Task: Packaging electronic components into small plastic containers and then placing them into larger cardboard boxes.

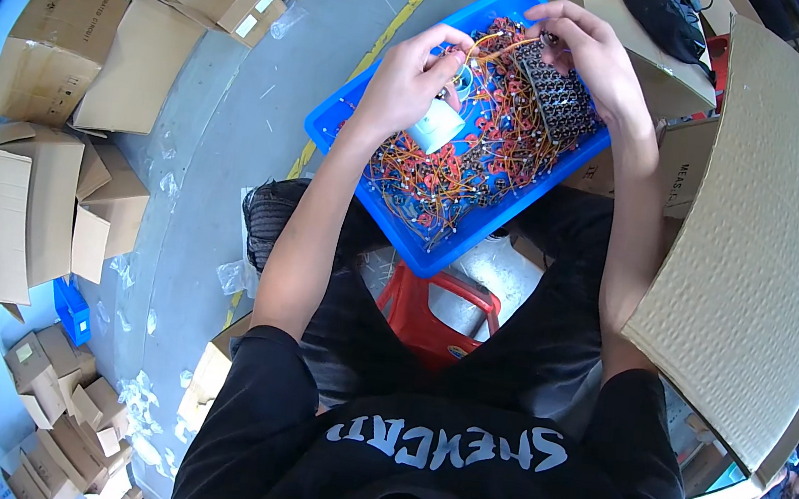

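A blue plastic tray (330, 125) rests above my knees, full of small parts on thin orange wires (429, 178) with red-pink round pieces among them. My left hand (405, 81), over the tray's left side, is closed with thumb and fingertips around an orange wire. That wire stretches toward my right hand (594, 58), whose curled fingers are at the upper right of the tray, above a dark panel (556, 97) covered in ring-like parts. What the right fingertips grip is too small to make out. Under my left hand lies a white cylinder (438, 127), perhaps a roll.
A red stool (443, 306) stands between my legs. Close on my right rises a large cardboard sheet (754, 236). Brown cardboard boxes (53, 42) are piled along the left, with a small blue bin (71, 310) among them. Plastic scraps litter the grey floor (217, 175).
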Demonstrator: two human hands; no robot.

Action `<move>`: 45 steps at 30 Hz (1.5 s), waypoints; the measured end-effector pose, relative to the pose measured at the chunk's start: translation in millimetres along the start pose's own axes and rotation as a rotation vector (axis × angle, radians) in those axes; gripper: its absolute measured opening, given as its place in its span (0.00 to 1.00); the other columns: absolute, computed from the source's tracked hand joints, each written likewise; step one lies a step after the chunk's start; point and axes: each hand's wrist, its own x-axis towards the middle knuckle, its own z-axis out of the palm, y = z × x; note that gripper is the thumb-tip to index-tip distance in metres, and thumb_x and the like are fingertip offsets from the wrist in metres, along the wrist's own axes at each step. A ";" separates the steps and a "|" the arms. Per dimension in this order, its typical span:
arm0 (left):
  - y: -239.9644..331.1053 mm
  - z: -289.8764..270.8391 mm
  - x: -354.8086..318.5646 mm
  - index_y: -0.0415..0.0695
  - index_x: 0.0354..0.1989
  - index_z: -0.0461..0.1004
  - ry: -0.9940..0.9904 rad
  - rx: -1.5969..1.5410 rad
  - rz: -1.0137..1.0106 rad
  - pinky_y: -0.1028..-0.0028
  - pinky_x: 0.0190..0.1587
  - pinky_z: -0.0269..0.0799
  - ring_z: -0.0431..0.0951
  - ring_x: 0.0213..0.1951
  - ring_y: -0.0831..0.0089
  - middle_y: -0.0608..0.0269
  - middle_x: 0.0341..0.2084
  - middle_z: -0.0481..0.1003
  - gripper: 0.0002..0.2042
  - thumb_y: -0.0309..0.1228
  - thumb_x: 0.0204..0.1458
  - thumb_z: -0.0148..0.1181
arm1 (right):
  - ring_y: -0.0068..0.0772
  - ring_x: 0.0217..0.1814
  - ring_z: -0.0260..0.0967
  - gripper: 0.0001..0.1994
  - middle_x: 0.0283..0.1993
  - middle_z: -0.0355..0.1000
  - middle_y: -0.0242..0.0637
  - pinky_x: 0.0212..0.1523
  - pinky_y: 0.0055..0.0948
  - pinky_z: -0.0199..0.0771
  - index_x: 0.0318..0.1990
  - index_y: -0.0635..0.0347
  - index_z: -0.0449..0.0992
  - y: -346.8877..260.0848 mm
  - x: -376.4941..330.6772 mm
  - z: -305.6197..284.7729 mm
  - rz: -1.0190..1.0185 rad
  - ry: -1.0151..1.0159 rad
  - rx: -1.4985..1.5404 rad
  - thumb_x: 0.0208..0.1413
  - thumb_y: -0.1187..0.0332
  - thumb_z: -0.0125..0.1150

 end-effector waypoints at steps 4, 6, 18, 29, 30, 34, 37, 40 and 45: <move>2.1 -2.8 -0.7 0.40 0.42 0.71 -0.013 0.062 -0.024 0.78 0.22 0.68 0.78 0.21 0.76 0.65 0.18 0.71 0.08 0.30 0.59 0.49 | 0.13 0.27 0.60 0.11 0.31 0.69 0.25 0.28 0.14 0.58 0.40 0.58 0.76 4.3 1.5 -1.5 0.013 -0.064 -0.128 0.61 0.70 0.45; -2.2 -3.7 0.9 0.40 0.42 0.72 -0.020 0.050 -0.018 0.77 0.22 0.68 0.78 0.21 0.76 0.64 0.18 0.72 0.08 0.29 0.59 0.49 | 0.13 0.27 0.60 0.11 0.32 0.69 0.25 0.28 0.12 0.58 0.41 0.58 0.76 9.1 3.4 -4.2 -0.008 -0.080 -0.184 0.61 0.70 0.44; -22.7 -4.0 10.2 0.41 0.41 0.70 0.167 -0.105 -0.235 0.70 0.31 0.72 0.77 0.28 0.70 0.62 0.25 0.75 0.14 0.40 0.56 0.52 | 0.18 0.33 0.68 0.08 0.35 0.74 0.29 0.36 0.16 0.67 0.41 0.64 0.76 3.7 11.0 5.8 -0.306 0.201 0.021 0.57 0.74 0.52; -10.9 -45.9 10.4 0.43 0.39 0.67 0.603 -0.984 0.033 0.68 0.33 0.72 0.74 0.29 0.64 0.63 0.24 0.70 0.11 0.38 0.55 0.49 | 0.36 0.34 0.73 0.10 0.34 0.75 0.40 0.37 0.28 0.74 0.32 0.65 0.76 -56.5 -47.2 91.7 -1.022 0.188 -0.588 0.40 0.83 0.63; -11.3 -47.1 10.3 0.43 0.39 0.67 0.579 -0.970 0.050 0.67 0.34 0.72 0.75 0.29 0.64 0.64 0.23 0.70 0.12 0.38 0.55 0.49 | 0.36 0.34 0.73 0.10 0.34 0.75 0.40 0.37 0.28 0.74 0.32 0.65 0.76 -52.8 -46.3 95.3 -1.023 0.188 -0.587 0.40 0.83 0.63; -8.4 -43.0 10.6 0.43 0.39 0.67 0.521 -0.947 0.069 0.66 0.36 0.72 0.75 0.30 0.63 0.65 0.23 0.69 0.12 0.39 0.56 0.48 | 0.38 0.35 0.72 0.10 0.34 0.75 0.39 0.37 0.29 0.74 0.33 0.63 0.76 -36.9 -39.4 99.5 -0.968 0.128 -0.580 0.39 0.82 0.63; -9.1 -39.5 12.2 0.43 0.40 0.66 0.489 -0.945 0.088 0.66 0.34 0.73 0.75 0.30 0.62 0.64 0.23 0.69 0.12 0.39 0.56 0.47 | 0.36 0.35 0.72 0.10 0.34 0.75 0.38 0.37 0.29 0.74 0.33 0.62 0.76 -31.9 -36.3 100.4 -0.965 0.125 -0.605 0.40 0.81 0.63; -10.5 -38.8 13.5 0.43 0.41 0.64 0.459 -0.954 0.119 0.65 0.31 0.75 0.76 0.28 0.61 0.62 0.23 0.70 0.11 0.38 0.57 0.45 | 0.36 0.35 0.72 0.10 0.34 0.75 0.37 0.36 0.29 0.74 0.33 0.62 0.76 -33.2 -37.6 100.5 -0.963 0.118 -0.640 0.40 0.81 0.63; -9.4 -41.2 12.3 0.43 0.41 0.64 0.489 -0.946 0.099 0.66 0.30 0.75 0.77 0.28 0.61 0.61 0.23 0.70 0.11 0.38 0.58 0.43 | 0.36 0.34 0.70 0.09 0.31 0.72 0.36 0.33 0.30 0.74 0.32 0.60 0.74 -32.4 -33.2 96.9 -1.023 0.163 -0.634 0.40 0.79 0.62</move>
